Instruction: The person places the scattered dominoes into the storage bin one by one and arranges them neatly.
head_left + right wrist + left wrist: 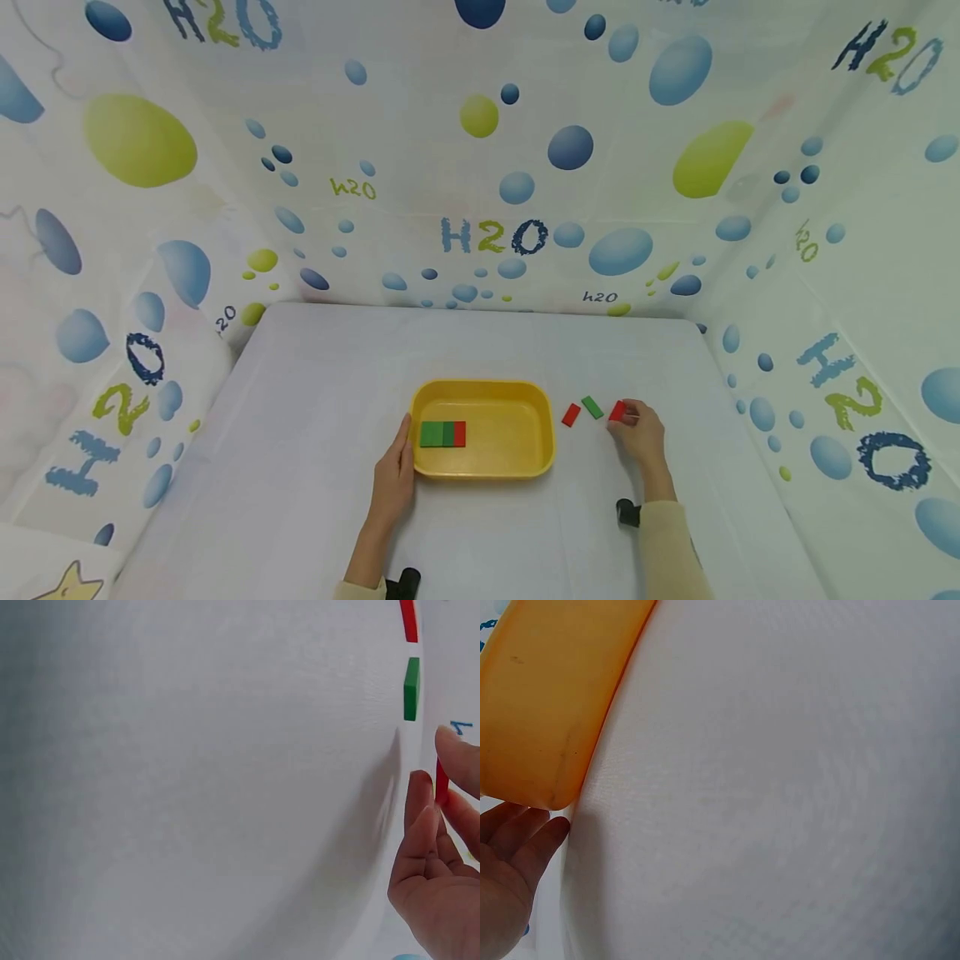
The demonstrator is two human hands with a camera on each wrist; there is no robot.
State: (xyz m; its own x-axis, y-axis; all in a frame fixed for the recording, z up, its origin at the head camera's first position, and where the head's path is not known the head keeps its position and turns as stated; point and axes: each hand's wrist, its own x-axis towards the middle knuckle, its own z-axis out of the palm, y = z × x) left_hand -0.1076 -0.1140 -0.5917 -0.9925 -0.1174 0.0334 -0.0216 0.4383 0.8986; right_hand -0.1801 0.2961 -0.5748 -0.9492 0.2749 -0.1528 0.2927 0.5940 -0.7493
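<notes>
A yellow tray (483,477) stands on the white table, its outer wall (555,697) large in the left wrist view. My left hand (393,479) rests against the tray's left end with its fingers nearly straight. Inside the tray, green blocks (432,434) and a red block (460,434) lie side by side in a row. To the right of the tray, my right hand (640,435) pinches a small red block (442,782) between thumb and fingers, off the tabletop. A loose green block (592,407) and another red block (571,415) lie between that hand and the tray.
White table covering (337,358) surrounds the tray. A patterned curtain (420,150) with blue and green spots rises behind the table and along both sides. Dark wrist-worn devices (628,513) sit at both sleeves.
</notes>
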